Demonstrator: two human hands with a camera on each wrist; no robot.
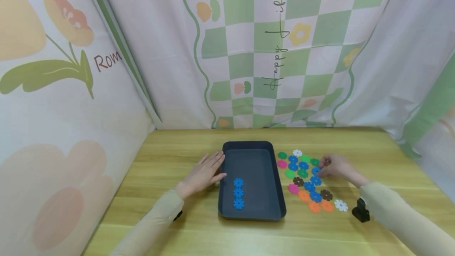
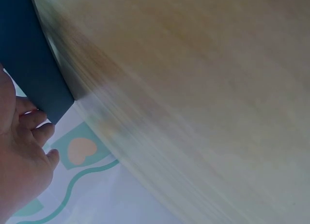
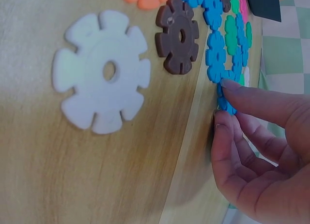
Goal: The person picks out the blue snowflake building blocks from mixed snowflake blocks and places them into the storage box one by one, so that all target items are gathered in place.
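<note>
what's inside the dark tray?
Dark tray: three blue discs in a column, near-left part. The floor beneath them is covered; the left hand hides part of the left rim.

Bright, even head view, soft shadows, dimmer left wrist view with blurred tabletop

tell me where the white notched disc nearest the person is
In the head view, the white notched disc lies on the table, right of the dark tray, at the near right edge of the scattered discs, beside an orange disc.
</note>
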